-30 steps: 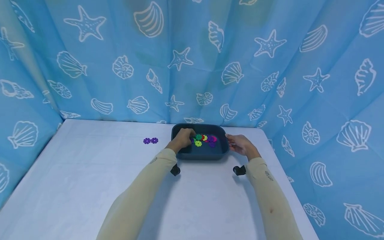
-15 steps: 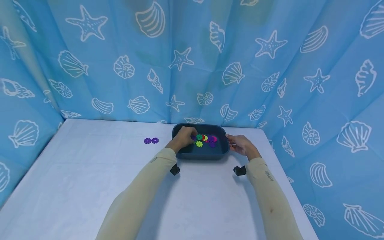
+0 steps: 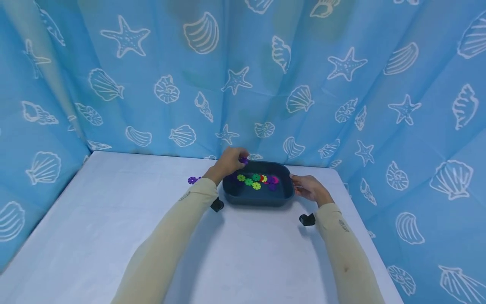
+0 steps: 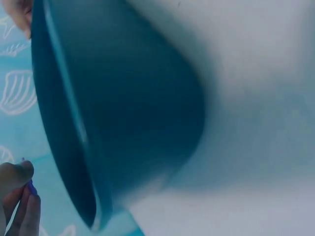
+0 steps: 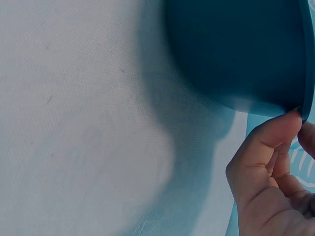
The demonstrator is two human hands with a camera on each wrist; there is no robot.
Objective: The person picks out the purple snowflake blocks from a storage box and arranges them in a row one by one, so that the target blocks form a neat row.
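My left hand (image 3: 229, 162) is raised above the back left of a dark blue-grey plastic tub (image 3: 262, 201). Between its thumb and fingers it pinches a purple flower-shaped disc (image 3: 244, 160), whose edge also shows in the left wrist view. At the tub's right end my right hand (image 3: 310, 188) grips the rim between thumb and fingers, as the right wrist view shows up close. Inside the tub lie several flower-shaped discs, among them a yellow disc (image 3: 256, 185), a green disc (image 3: 248, 182) and a pink disc (image 3: 275, 180).
Two purple discs (image 3: 192, 180) lie on the white tabletop (image 3: 144, 190) left of the tub, the second partly behind my left arm. A blue curtain (image 3: 250, 105) with white shell and starfish prints hangs close behind the table and along its sides.
My left hand has risen from inside the tub toward its back left, with a purple disc in its fingers. The right hand stays at the rim. The head view has shifted slightly.
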